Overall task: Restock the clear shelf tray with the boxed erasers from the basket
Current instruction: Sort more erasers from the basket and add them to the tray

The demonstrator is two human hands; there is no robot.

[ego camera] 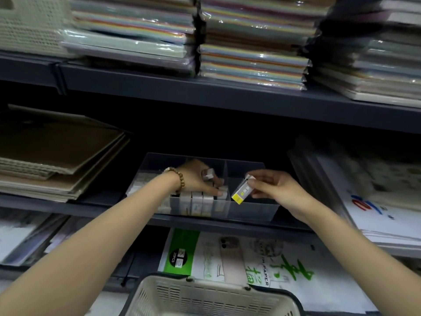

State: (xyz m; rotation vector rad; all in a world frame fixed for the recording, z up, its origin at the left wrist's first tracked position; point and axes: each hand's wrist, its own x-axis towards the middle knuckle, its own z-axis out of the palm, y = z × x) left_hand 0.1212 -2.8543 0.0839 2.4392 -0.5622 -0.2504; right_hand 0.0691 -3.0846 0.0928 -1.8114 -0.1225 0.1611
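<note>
My right hand (271, 188) pinches one boxed eraser (242, 190) between thumb and fingertips near its upper end, the yellow end tilted down over the right compartment of the clear tray (252, 212). That compartment looks bare from here. My left hand (198, 181) is in the left compartment, fingers curled around another small box (207, 174), thumb resting on the row of stocked erasers (200, 202) standing on end along the front wall.

I judge these boxes light and stiff, thin card that would dent under a hard squeeze and a bit slick on the printed faces. Holding across the two broad faces, close to the middle, should keep one from swivelling; my present grip near the end lets it hang at a slant.

The basket (211, 295) sits below, near edge of view; I cannot see what it holds.
</note>
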